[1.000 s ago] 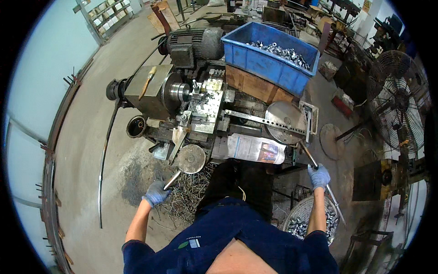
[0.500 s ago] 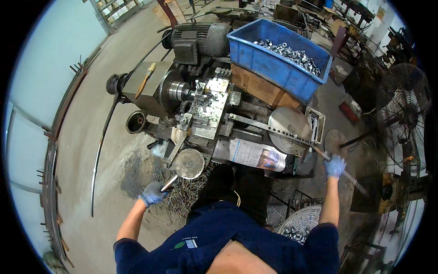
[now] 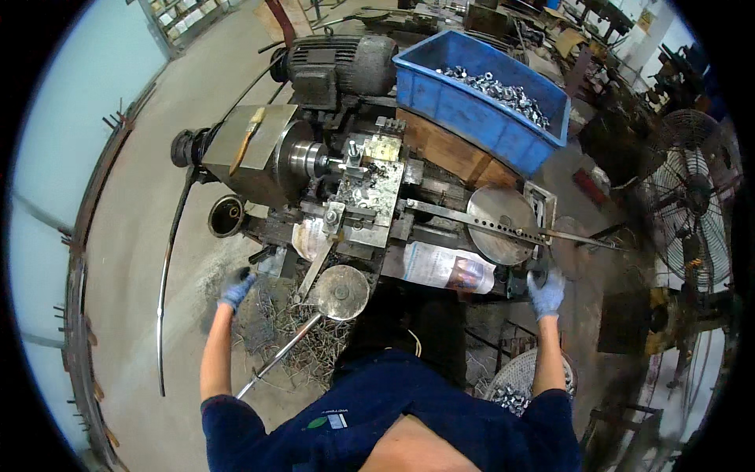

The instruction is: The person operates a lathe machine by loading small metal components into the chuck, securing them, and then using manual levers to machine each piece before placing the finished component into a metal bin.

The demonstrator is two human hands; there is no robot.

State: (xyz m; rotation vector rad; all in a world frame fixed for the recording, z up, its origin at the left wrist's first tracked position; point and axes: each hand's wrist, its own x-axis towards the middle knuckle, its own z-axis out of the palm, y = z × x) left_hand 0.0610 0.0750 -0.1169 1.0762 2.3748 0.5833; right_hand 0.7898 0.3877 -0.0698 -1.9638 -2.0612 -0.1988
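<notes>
My left hand point(image 3: 235, 290), in a blue glove with dark fingertips, is raised near a short black handle point(image 3: 260, 256) on the lathe's front. Its fingers are extended, holding nothing. Right of it is a round metal disc point(image 3: 343, 292) with a steel lever point(image 3: 283, 352) slanting down toward me, apart from the hand. My right hand point(image 3: 546, 294), also gloved, is at the machine's right end with thumb apart. It is below a long rod point(image 3: 586, 238) and a perforated flat bar point(image 3: 472, 222). The chuck point(image 3: 305, 160) and chip-strewn tool slide point(image 3: 368, 193) lie farther off.
A blue crate point(image 3: 480, 114) of small metal parts stands on a wooden support behind the lathe. A motor point(image 3: 338, 67) is at the back, a brush point(image 3: 248, 141) on the headstock cover. A fan point(image 3: 692, 208) stands right; a basket point(image 3: 568, 374) holds parts below. Metal shavings point(image 3: 295, 338) litter the floor.
Both hands have let go of their levers. My left hand has moved up and left; my right has moved left. The left lever has swung downward, and the right rod has swung up.
</notes>
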